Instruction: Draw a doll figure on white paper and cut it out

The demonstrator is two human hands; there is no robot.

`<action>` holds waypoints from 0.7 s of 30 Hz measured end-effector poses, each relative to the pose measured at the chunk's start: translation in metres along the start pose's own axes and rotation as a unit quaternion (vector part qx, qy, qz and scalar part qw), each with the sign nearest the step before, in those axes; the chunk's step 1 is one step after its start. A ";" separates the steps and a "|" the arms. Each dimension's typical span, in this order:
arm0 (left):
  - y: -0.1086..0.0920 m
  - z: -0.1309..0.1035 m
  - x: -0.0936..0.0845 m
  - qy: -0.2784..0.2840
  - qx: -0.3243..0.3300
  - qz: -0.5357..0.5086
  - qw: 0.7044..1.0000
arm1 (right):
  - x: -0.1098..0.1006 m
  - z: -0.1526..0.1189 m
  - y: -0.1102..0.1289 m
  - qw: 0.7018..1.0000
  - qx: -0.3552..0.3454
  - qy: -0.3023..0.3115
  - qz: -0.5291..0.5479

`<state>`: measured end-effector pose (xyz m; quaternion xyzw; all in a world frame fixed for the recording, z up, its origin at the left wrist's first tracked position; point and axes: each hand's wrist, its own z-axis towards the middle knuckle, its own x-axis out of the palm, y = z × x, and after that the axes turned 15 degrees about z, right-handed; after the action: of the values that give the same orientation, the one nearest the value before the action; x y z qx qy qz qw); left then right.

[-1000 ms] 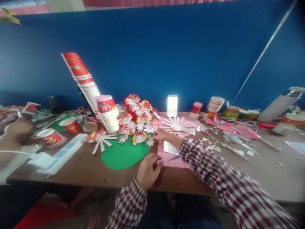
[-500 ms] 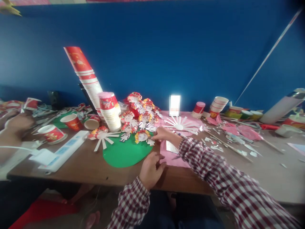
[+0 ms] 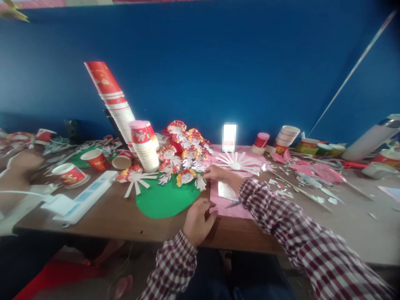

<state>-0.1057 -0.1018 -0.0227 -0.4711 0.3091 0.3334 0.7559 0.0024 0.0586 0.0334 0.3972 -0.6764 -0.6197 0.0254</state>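
My left hand [image 3: 199, 221] rests at the table's front edge, fingers loosely bent and thumb apart, with nothing seen in it. Farther in, my right hand [image 3: 218, 174] has its fingers drawn together beside the white cut limbs of a paper doll [image 3: 186, 178] with a red and yellow headdress. Whether the fingertips grip anything is hidden. Beneath the doll lies a green paper sheet [image 3: 165, 200]. Pink paper [image 3: 220, 210] spreads under my right wrist, bearing a white piece [image 3: 226, 191] and scissors [image 3: 233, 204] partly covered by my sleeve. Behind lies a white strip-cut paper piece [image 3: 235, 166].
More paper dolls [image 3: 184, 137] pile up behind the green sheet. A tall leaning cup stack [image 3: 108, 89] and shorter cup stack [image 3: 143, 146] stand left, near a power strip [image 3: 89, 199]. Paper scraps [image 3: 321, 200] litter the right side. Another person's hand [image 3: 23, 164] is far left.
My right hand has drawn slightly right, away from the paper doll's face, uncovering more of its white limbs. My left hand stays nearly in place.
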 end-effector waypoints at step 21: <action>-0.001 -0.001 0.000 0.007 -0.023 0.016 1.000 | -0.014 0.040 0.004 0.980 -0.078 -0.108 -0.145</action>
<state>-0.1048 -0.1032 -0.0228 -0.4855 0.3138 0.3493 0.7374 -0.0113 0.0989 0.0337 0.4187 -0.5600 -0.7068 -0.1074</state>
